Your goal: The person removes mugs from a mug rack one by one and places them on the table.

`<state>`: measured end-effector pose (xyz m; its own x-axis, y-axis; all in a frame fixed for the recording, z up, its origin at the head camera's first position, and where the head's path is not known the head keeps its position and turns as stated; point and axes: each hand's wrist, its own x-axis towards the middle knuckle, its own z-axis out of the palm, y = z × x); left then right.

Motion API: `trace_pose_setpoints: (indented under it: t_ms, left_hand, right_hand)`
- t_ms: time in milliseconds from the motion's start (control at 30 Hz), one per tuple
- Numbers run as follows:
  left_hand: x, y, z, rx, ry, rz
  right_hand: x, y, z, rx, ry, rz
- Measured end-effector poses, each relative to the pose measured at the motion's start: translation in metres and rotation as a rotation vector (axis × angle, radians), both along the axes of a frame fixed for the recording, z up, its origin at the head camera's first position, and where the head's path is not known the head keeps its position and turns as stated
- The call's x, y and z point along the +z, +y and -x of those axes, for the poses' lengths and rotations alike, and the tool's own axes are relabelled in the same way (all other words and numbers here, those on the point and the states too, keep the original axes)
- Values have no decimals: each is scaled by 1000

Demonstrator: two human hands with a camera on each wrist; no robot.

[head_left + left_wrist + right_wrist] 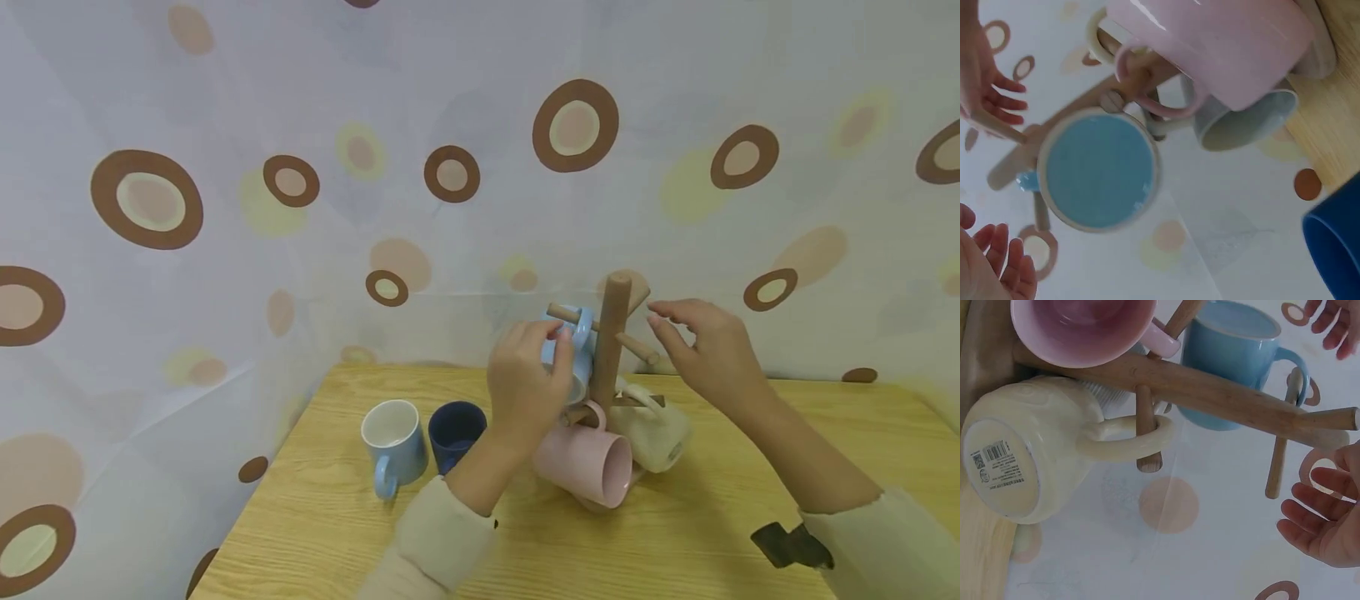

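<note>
A wooden mug rack (pixel 611 333) stands upright on the table. From one of its upper pegs hangs a light blue mug (pixel 1100 172), its handle looped over the peg. My left hand (pixel 525 375) is beside that mug, fingers loosely bent and apart from it in the left wrist view. My right hand (pixel 1325 519) is by the top of the post, fingers spread and holding nothing. Lower down hang a pink mug (pixel 577 458) and a cream mug (pixel 1029 444), each by its handle. Behind the pink one, a greyish mug (pixel 1247 122) shows in the left wrist view.
Left of the rack, a light blue mug (pixel 401 450) with a white inside stands upright on the wooden table (pixel 300 517). Beside it is a dark blue mug (pixel 456 429), partly covered by my left forearm. A patterned cloth (pixel 480 225) hangs behind the table.
</note>
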<state>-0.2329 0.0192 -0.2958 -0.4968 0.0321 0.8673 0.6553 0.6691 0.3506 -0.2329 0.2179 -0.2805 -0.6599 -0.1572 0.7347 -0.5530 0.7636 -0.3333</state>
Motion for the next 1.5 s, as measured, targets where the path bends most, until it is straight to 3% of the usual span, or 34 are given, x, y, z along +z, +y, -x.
trace_pose_setpoints:
  t_ms: [67,133,267,367,467,567,667,967,1133,1367,1500]
  left_hand:
    - [-2,-7,5,7,-47,-30]
    - [-3,-12,9,-5,-150,-68]
    - [-5,-17,20,-104,-474,-212]
    - [-7,-20,28,-180,-752,-357]
    - [-8,-22,37,-231,-973,-457]
    - [-11,-23,44,-286,-1142,-510]
    - [-13,-21,50,-335,-1264,-546]
    - [-16,-14,62,-392,-1436,-651]
    - [-16,-16,68,-475,-1508,-620]
    - [-13,-17,72,-507,-1571,-606]
    - [-13,-17,73,-553,-1592,-535]
  right_hand:
    - [0,-4,-7,3,-21,19]
    - [0,-8,-13,3,-28,36]
    - [-3,-16,-20,-12,-45,60]
    - [-7,-20,-22,-35,-27,46]
    - [-12,-23,-21,-50,20,14]
    - [-15,-25,-21,-54,61,-17]
    - [-17,-28,-22,-53,85,-36]
    - [-18,-29,-22,-71,111,-61]
    - [-21,-29,-21,-61,116,-42]
    - [-20,-29,-20,-66,125,-40]
    - [-20,-29,-21,-73,132,-54]
